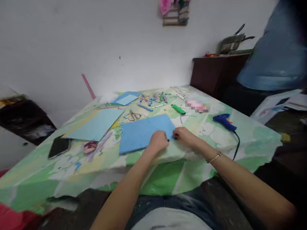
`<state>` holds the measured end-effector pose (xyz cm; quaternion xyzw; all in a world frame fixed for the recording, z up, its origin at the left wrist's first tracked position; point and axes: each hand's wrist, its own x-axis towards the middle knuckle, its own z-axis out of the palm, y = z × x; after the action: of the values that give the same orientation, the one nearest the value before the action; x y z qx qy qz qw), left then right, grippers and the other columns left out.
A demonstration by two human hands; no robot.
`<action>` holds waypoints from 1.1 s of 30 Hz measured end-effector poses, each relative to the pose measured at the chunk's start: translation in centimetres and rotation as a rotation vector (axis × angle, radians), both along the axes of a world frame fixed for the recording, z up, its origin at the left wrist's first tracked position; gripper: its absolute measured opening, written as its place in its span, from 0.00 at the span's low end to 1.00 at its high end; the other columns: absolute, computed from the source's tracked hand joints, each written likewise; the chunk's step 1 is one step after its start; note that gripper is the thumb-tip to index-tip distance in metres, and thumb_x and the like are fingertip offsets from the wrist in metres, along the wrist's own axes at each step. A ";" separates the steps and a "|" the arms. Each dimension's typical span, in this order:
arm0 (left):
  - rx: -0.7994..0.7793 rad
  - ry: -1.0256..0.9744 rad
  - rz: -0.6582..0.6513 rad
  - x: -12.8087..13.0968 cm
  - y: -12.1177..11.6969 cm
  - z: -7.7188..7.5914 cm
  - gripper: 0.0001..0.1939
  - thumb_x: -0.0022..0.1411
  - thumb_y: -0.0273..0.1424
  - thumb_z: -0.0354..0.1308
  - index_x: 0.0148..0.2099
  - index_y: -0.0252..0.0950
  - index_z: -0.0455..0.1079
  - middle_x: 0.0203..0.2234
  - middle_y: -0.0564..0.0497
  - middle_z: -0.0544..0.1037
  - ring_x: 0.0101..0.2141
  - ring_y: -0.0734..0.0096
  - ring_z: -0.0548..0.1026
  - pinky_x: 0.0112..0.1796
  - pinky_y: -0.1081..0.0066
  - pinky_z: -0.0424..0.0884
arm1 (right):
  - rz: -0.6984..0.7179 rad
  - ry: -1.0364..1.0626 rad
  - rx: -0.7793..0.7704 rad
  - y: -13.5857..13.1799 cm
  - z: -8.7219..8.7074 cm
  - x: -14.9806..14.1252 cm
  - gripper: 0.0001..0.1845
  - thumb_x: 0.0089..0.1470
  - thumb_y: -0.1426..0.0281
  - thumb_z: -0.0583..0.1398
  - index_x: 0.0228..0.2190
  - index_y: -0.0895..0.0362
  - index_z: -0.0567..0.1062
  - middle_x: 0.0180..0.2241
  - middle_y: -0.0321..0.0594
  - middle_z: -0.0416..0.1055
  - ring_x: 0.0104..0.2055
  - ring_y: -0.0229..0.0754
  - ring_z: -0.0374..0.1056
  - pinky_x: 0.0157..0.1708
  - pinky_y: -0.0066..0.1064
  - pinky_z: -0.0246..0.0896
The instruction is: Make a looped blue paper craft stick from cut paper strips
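Note:
A blue foam sheet (144, 131) lies flat on the table in front of me. My left hand (158, 140) rests curled on its near right corner, fingers closed. My right hand (184, 135) is closed just beside it at the sheet's right edge, pinching something small and dark that I cannot make out. The two hands almost touch. A thin bracelet sits on my right wrist.
The table (254, 137) has a green patterned cloth. On it lie a light blue paper sheet (97, 124), a black phone (59, 146), scissors (133, 115), a green marker (178, 109), a blue glue gun (224, 121) with its cord, and several pens (153, 99). A person in blue stands at far right (275, 54).

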<state>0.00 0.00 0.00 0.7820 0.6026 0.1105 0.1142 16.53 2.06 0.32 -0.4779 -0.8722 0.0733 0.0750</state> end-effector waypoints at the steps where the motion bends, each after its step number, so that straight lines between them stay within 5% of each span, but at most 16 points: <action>1: -0.004 0.001 0.008 0.0 0.1 0.1 0.08 0.47 0.26 0.53 0.32 0.35 0.69 0.30 0.45 0.76 0.33 0.64 0.72 0.32 0.70 0.63 | -0.009 -0.002 0.000 -0.1 0.2 0.2 0.12 0.41 0.79 0.54 0.27 0.60 0.76 0.30 0.44 0.74 0.32 0.39 0.66 0.31 0.24 0.52; 11: 0.007 -0.050 0.006 -0.7 -0.5 -0.1 0.04 0.52 0.30 0.53 0.31 0.38 0.68 0.29 0.51 0.75 0.31 0.70 0.70 0.30 0.73 0.61 | -0.232 -0.080 -0.087 0.3 0.8 -0.5 0.08 0.44 0.73 0.57 0.27 0.63 0.76 0.29 0.49 0.74 0.32 0.44 0.68 0.30 0.29 0.56; 15: 0.033 -0.066 0.023 -0.7 -0.8 -0.4 0.04 0.53 0.30 0.53 0.32 0.37 0.68 0.30 0.50 0.74 0.31 0.71 0.69 0.30 0.73 0.60 | -0.333 -0.097 -0.122 0.7 0.9 -0.1 0.14 0.45 0.66 0.60 0.33 0.64 0.74 0.34 0.48 0.73 0.33 0.42 0.68 0.32 0.31 0.59; 24: -0.048 -0.063 0.013 -1.1 0.4 0.1 0.08 0.50 0.34 0.58 0.35 0.40 0.67 0.30 0.52 0.75 0.30 0.70 0.70 0.29 0.74 0.60 | -0.351 -0.062 -0.243 2.2 1.1 2.3 0.13 0.55 0.64 0.55 0.37 0.60 0.71 0.37 0.39 0.69 0.37 0.38 0.67 0.37 0.35 0.64; 29: -0.032 -0.056 0.016 -0.9 0.1 0.1 0.06 0.51 0.33 0.57 0.34 0.41 0.68 0.31 0.52 0.76 0.32 0.68 0.71 0.30 0.73 0.61 | -0.340 0.066 -0.177 1.1 1.4 2.9 0.10 0.56 0.67 0.55 0.36 0.61 0.70 0.36 0.39 0.69 0.36 0.37 0.66 0.35 0.32 0.62; 33: -0.015 -0.057 0.005 -0.7 -0.1 -0.1 0.04 0.52 0.32 0.56 0.34 0.41 0.67 0.30 0.51 0.76 0.30 0.68 0.71 0.30 0.73 0.60 | -0.350 0.157 -0.038 -0.9 1.1 0.4 0.09 0.51 0.68 0.57 0.35 0.59 0.70 0.34 0.40 0.70 0.36 0.37 0.64 0.34 0.26 0.55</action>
<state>-0.68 -0.13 -0.09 0.7762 0.6020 0.1284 0.1366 16.96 1.19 1.41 -0.6163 -0.7658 0.1128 0.1451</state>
